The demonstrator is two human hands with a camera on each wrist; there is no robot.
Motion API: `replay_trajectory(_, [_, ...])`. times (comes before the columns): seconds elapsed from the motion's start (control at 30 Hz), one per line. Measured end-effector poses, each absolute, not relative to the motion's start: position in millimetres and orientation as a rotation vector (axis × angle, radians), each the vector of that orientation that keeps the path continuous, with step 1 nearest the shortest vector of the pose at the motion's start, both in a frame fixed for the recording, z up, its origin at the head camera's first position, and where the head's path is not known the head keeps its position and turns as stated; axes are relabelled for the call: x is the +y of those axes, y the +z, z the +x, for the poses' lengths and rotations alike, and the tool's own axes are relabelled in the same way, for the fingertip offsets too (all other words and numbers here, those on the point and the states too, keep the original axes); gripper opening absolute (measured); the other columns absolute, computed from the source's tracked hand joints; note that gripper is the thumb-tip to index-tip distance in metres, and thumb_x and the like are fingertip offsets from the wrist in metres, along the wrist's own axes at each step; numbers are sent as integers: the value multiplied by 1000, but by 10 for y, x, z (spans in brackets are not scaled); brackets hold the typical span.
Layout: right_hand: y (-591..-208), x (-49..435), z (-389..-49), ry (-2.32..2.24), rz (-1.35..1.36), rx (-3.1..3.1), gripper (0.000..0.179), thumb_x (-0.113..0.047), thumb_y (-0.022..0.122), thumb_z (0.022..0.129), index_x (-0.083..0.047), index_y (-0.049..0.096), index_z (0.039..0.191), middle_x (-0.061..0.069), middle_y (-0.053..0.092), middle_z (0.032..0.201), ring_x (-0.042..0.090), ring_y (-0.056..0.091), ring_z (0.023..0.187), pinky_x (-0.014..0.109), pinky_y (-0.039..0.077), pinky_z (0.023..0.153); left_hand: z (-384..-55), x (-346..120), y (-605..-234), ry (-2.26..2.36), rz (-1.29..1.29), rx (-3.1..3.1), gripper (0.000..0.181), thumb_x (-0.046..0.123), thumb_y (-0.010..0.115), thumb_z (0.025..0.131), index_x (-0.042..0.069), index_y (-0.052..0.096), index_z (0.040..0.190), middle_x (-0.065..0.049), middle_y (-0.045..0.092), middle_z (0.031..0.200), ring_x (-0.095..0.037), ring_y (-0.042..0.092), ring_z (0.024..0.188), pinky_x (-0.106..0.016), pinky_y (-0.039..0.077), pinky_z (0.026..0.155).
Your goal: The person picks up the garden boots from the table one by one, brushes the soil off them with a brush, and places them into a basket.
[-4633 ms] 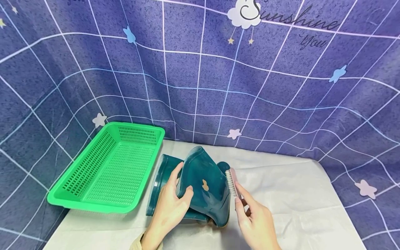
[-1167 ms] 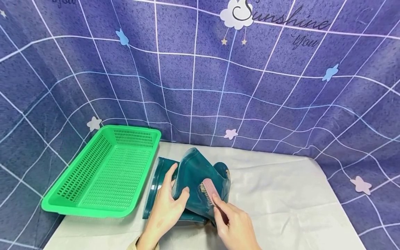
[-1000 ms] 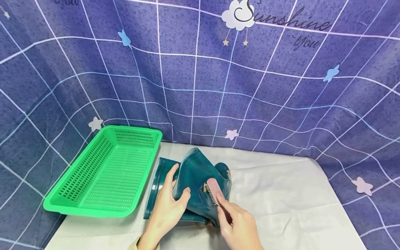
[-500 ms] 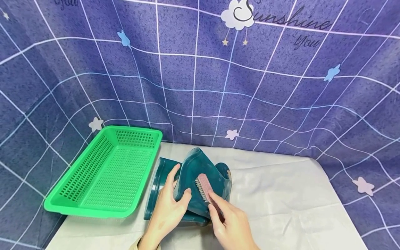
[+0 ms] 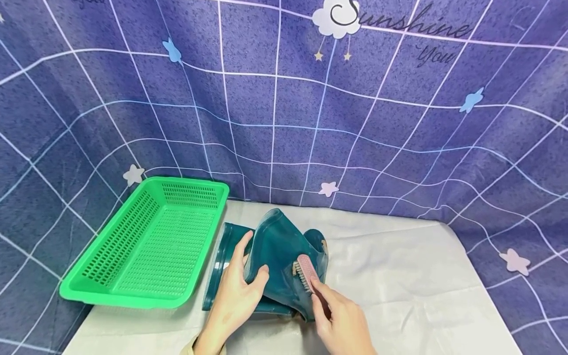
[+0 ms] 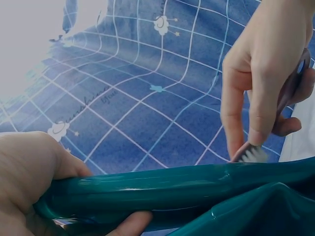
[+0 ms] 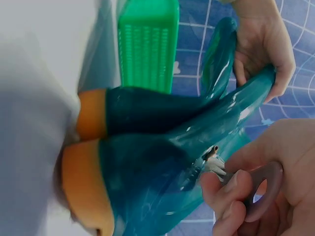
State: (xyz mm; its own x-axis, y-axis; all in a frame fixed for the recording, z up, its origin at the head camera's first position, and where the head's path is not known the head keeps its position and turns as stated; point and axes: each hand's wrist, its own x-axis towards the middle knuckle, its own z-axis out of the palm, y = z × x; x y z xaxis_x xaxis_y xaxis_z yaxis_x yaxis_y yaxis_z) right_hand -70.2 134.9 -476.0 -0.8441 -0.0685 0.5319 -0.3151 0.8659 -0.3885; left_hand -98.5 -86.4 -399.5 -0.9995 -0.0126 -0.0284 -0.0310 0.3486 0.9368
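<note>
Two teal rubber boots lie together on the covered table. My left hand (image 5: 237, 293) grips the upper boot (image 5: 277, 246) by its shaft opening, thumb on the outside and fingers inside. The lower boot (image 5: 217, 268) lies under it, partly hidden by that hand. In my right hand (image 5: 343, 320) is a small pink scrub brush (image 5: 306, 266), its pale bristles against the outer side of the upper boot's shaft, over a small tan emblem. The right wrist view shows the brush's loop handle (image 7: 268, 194) in the fingers and the boots' orange-tan soles (image 7: 86, 179).
A green perforated plastic basket (image 5: 164, 251) stands left of the boots, with nothing in it. White cloth (image 5: 399, 276) covers the table. A blue-purple grid-patterned curtain (image 5: 266, 108) hangs behind and at both sides.
The brush has gone from the boot's right side onto the shaft, shifting back and forth there; since half a second ago it has moved right and slightly down. My left hand keeps its grip.
</note>
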Motion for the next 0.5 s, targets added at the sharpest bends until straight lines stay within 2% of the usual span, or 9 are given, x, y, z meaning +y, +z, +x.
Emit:
replay_trajectory(0.13, [-4740, 1404, -700, 640, 163, -2558, 31, -24, 75, 85, -30, 74, 116, -11, 76, 96, 6, 69, 72, 30, 54, 61, -986, -869, -3999, 1794, -34, 2558, 74, 22, 61, 97, 45, 19, 153, 3, 21, 165, -34, 32, 149, -61, 36, 112])
replay_trajectory(0.27, [-4670, 1423, -692, 664, 70, -2543, 31, -26, 74, 87, -32, 73, 118, -11, 76, 96, 6, 67, 68, 31, 52, 58, -986, -868, -4001, 1795, -29, 2559, 74, 22, 61, 97, 45, 19, 153, 3, 21, 164, -34, 32, 149, -61, 35, 112])
replay_trajectory(0.37, [-4625, 1406, -686, 698, 139, -2499, 34, -26, 73, 88, -33, 71, 122, -10, 76, 106, 7, 72, 78, 31, 56, 65, -986, -864, -4000, 1796, -26, 2561, 74, 21, 61, 97, 45, 19, 153, 3, 22, 164, -34, 32, 148, -62, 35, 112])
replay_trajectory(0.4, [-4616, 1393, -682, 710, 190, -2484, 36, -25, 73, 89, -33, 70, 124, -10, 76, 107, 5, 70, 76, 28, 56, 65, -986, -863, -4000, 1797, -23, 2563, 74, 21, 61, 96, 45, 19, 153, 3, 22, 164, -34, 32, 148, -62, 35, 113])
replay_trajectory(0.5, [-4628, 1351, -675, 723, 360, -2465, 39, -24, 71, 90, -32, 66, 129, -10, 74, 115, 4, 72, 88, 25, 57, 72, -985, -859, -3997, 1803, -11, 2567, 74, 20, 61, 96, 43, 20, 153, 1, 23, 164, -34, 33, 148, -62, 34, 113])
